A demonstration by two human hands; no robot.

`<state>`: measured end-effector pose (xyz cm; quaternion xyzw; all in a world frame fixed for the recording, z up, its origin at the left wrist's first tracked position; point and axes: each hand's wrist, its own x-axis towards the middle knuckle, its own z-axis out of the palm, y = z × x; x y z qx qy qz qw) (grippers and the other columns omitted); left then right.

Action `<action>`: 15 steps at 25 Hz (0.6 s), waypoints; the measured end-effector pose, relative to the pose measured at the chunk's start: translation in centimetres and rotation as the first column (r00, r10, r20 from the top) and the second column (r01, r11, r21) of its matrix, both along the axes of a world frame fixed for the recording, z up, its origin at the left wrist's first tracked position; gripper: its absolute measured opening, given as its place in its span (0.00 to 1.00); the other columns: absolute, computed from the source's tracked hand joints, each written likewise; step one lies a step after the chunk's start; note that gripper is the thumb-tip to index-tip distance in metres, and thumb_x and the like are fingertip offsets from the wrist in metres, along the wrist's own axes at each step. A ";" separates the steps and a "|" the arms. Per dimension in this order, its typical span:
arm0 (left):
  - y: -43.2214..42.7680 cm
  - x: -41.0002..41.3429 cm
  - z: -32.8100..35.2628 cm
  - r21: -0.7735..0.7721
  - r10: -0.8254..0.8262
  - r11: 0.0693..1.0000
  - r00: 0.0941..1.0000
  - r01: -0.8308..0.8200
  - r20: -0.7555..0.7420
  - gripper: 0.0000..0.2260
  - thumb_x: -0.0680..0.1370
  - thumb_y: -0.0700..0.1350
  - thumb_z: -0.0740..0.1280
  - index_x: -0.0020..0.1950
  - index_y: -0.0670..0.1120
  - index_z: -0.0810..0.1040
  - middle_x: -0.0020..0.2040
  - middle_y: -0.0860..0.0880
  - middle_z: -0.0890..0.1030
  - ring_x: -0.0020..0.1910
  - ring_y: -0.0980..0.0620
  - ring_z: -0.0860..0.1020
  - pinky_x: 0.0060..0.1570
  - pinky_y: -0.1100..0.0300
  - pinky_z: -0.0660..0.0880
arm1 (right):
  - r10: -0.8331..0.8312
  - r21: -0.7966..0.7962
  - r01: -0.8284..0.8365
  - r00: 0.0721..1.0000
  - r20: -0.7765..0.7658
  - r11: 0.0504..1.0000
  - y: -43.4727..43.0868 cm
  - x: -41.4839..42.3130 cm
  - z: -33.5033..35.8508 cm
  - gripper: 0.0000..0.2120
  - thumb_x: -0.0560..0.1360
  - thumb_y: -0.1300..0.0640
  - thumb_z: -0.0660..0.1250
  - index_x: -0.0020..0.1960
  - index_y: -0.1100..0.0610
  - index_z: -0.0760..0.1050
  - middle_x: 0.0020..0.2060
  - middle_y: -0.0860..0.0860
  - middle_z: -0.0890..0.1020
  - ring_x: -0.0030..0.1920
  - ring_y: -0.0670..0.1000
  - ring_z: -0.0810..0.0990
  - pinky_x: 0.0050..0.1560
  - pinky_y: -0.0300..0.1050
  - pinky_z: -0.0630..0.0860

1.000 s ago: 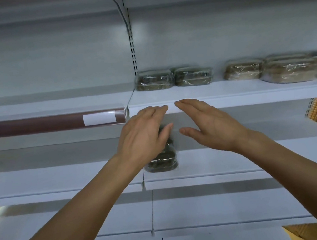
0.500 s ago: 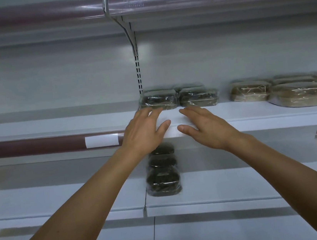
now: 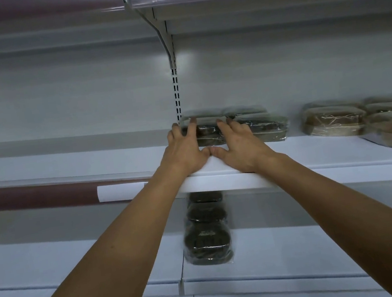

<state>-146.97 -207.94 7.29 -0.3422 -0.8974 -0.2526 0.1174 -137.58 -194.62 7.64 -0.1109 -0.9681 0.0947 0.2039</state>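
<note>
Two hands are on the dark pack (image 3: 208,135) at 12 o'clock on the middle shelf (image 3: 315,153). The left hand (image 3: 184,151) is at the pack's 9 o'clock end and the right hand (image 3: 238,146) over its front, fingers spread and fairly straight, thumbs meeting, nothing gripped yet. The reach looks done; closing on the pack and lifting remain. Half a second ago the hands were at the shelf lip, short of it. A twin pack (image 3: 267,126) touches it at 3 o'clock.

**Hands arrive at the wrapped pack**

A second ago both hands hovered before the shelf (image 3: 315,152) edge. Now the left hand (image 3: 182,150) and right hand (image 3: 237,145) lie over it, fingers (image 3: 193,126) spread on the dark wrapped pack (image 3: 209,135), thumb tips touching.
</note>
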 end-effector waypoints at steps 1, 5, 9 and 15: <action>0.3 -0.4 -0.1 0.003 0.007 1.000 1.000 -0.007 0.004 0.39 0.78 0.59 0.66 0.81 0.53 0.46 0.79 0.40 0.48 0.78 0.41 0.49 0.72 0.45 0.61 | -0.022 0.003 0.022 1.000 0.011 1.000 0.2 -0.4 -0.1 0.38 0.79 0.37 0.57 0.80 0.53 0.46 0.79 0.56 0.52 0.77 0.58 0.49 0.75 0.54 0.54; 0.7 -1.6 -0.5 0.038 0.004 0.999 1.000 -0.004 -0.008 0.36 0.76 0.59 0.68 0.79 0.52 0.55 0.74 0.41 0.61 0.73 0.40 0.62 0.68 0.48 0.66 | -0.037 0.012 0.037 0.999 0.022 0.999 0.5 -1.1 -0.3 0.38 0.79 0.37 0.56 0.80 0.54 0.46 0.78 0.56 0.54 0.77 0.59 0.51 0.74 0.56 0.57; 0.2 -1.0 -0.6 0.155 -0.042 0.987 0.999 0.043 -0.006 0.30 0.74 0.54 0.73 0.71 0.52 0.63 0.63 0.44 0.66 0.60 0.41 0.74 0.60 0.51 0.74 | -0.020 -0.019 0.020 1.000 0.007 1.000 0.5 -0.7 -0.5 0.37 0.79 0.41 0.60 0.80 0.56 0.49 0.76 0.56 0.56 0.76 0.58 0.55 0.74 0.54 0.59; -0.4 0.1 -0.5 0.162 0.012 0.987 0.997 0.000 -0.076 0.36 0.72 0.58 0.74 0.74 0.49 0.63 0.62 0.45 0.62 0.65 0.43 0.63 0.65 0.49 0.71 | -0.038 -0.098 0.028 0.995 -0.097 0.995 0.1 0.2 -0.5 0.38 0.74 0.40 0.68 0.75 0.58 0.57 0.64 0.55 0.60 0.68 0.59 0.65 0.71 0.50 0.65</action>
